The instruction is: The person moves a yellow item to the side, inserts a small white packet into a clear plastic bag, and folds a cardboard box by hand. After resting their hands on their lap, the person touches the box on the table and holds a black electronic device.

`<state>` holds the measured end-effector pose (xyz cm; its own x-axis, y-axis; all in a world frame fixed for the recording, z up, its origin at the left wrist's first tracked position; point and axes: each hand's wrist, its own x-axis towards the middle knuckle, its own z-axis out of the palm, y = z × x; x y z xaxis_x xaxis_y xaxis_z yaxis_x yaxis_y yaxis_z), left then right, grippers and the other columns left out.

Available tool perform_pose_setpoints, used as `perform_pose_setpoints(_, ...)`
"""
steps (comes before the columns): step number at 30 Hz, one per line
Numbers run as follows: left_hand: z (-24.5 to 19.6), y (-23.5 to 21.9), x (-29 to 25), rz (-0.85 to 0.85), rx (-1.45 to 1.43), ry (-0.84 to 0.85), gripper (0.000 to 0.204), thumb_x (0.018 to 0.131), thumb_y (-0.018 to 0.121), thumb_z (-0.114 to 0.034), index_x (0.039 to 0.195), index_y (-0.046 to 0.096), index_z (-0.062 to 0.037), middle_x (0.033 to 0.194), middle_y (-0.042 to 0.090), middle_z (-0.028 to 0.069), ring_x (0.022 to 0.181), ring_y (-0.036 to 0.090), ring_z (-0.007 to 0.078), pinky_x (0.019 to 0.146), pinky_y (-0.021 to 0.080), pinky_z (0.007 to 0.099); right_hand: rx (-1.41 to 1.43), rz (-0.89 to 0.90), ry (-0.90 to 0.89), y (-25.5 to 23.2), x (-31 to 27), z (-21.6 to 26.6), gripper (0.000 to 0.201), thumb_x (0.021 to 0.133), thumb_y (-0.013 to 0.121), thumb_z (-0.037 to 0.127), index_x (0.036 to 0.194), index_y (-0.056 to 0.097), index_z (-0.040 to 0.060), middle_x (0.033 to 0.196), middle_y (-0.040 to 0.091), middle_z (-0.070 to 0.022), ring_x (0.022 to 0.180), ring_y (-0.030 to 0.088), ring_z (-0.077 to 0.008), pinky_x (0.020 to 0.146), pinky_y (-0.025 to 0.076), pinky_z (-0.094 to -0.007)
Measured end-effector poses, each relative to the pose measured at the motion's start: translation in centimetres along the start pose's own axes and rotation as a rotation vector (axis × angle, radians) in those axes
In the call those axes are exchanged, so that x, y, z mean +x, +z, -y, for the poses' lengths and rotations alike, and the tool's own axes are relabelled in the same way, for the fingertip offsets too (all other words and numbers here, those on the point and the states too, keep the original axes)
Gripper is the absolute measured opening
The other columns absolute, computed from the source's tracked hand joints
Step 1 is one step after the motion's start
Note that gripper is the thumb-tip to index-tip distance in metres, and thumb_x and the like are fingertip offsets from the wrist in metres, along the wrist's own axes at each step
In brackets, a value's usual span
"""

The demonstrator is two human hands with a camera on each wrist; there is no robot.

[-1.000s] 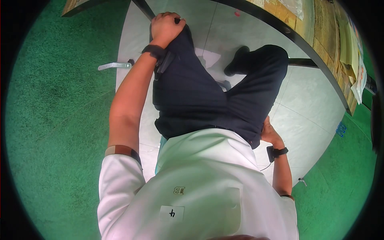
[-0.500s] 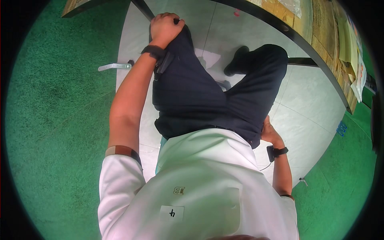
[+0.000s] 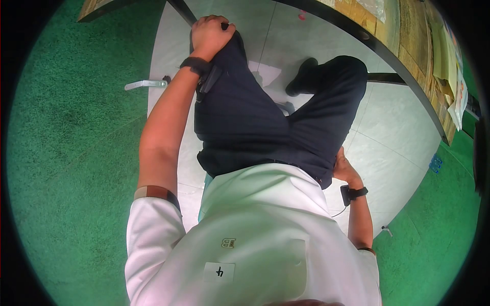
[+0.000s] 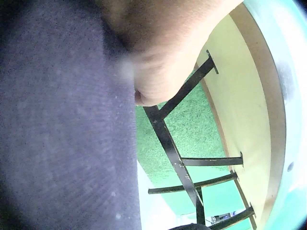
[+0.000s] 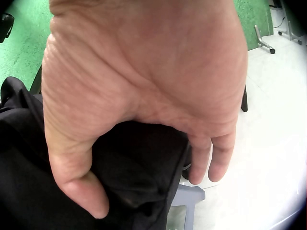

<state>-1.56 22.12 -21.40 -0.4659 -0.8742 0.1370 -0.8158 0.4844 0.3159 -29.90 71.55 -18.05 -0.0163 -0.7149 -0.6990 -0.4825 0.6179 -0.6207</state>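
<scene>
My left hand (image 3: 211, 36) rests on the left knee of the dark trousers (image 3: 245, 117), draped over its top, with the thumb toward the inner side. In the left wrist view, part of this hand shows beside dark trouser cloth (image 4: 62, 124); its fingertips are hidden. Beside the right thigh, near the hip, hangs my right hand (image 3: 347, 170). The right wrist view shows its palm, a thumb (image 5: 84, 191) pointing down and two fairly straight fingers, with black cloth (image 5: 144, 163) behind; the other fingers are hidden. Nothing shows held in either hand.
A wooden table (image 3: 403, 30) with a dark metal frame stands ahead, papers and plastic bags on its right part. Green carpet (image 3: 71, 143) surrounds pale floor tiles (image 3: 393, 153). A metal foot (image 3: 148, 84) lies left. Part of a grey seat (image 5: 189, 194) shows below the right hand.
</scene>
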Motion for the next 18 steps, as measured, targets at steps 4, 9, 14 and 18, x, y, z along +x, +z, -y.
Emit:
perform_pose_setpoints(4, 0.0, -0.1, 0.0, -0.005, -0.012, 0.005, 0.035, 0.082, 0.062, -0.042, 0.096, 0.077, -0.0138, 0.105, 0.072, 0.0073, 0.106, 0.061, 0.0288, 0.1, 0.041, 0.0408, 0.034, -0.016, -0.045, 0.2, 0.0, -0.6, 0.11, 0.069, 0.085, 0.015, 0.151, 0.012, 0.0117, 0.146, 0.033, -0.0212, 0.135, 0.043, -0.0387, 0.111, 0.04, -0.0397)
perform_pose_setpoints(9, 0.0, 0.0, 0.0, 0.002, -0.004, 0.007, 0.035, 0.083, 0.062, -0.042, 0.096, 0.077, -0.0135, 0.104, 0.072, 0.0074, 0.106, 0.061, 0.0288, 0.1, 0.041, 0.0408, 0.024, -0.013, -0.031, -0.2, -0.2, 1.0, 0.105, 0.074, 0.082, 0.011, 0.151, 0.012, 0.0121, 0.147, 0.034, -0.0217, 0.133, 0.046, -0.0391, 0.109, 0.041, -0.0393)
perform_pose_setpoints(14, 0.0, 0.0, -0.1, -0.005, 0.002, 0.014, 0.034, 0.083, 0.063, -0.042, 0.096, 0.077, -0.0134, 0.103, 0.072, 0.0073, 0.106, 0.061, 0.0287, 0.098, 0.042, 0.041, -0.019, -0.027, -0.056, -0.1, -0.2, 1.0, 0.104, 0.075, 0.08, 0.01, 0.152, 0.01, 0.0127, 0.147, 0.034, -0.0218, 0.133, 0.046, -0.0388, 0.109, 0.041, -0.0394)
perform_pose_setpoints(18, 0.1, 0.0, 0.0, 0.013, -0.005, 0.013, 0.034, 0.084, 0.063, -0.042, 0.096, 0.076, -0.0136, 0.105, 0.071, 0.0081, 0.107, 0.061, 0.0305, 0.099, 0.042, 0.0425, -0.034, -0.031, -0.082, -0.2, -0.1, 0.8, 0.105, 0.075, 0.081, 0.01, 0.152, 0.01, 0.0126, 0.147, 0.033, -0.022, 0.134, 0.045, -0.0387, 0.11, 0.04, -0.0394)
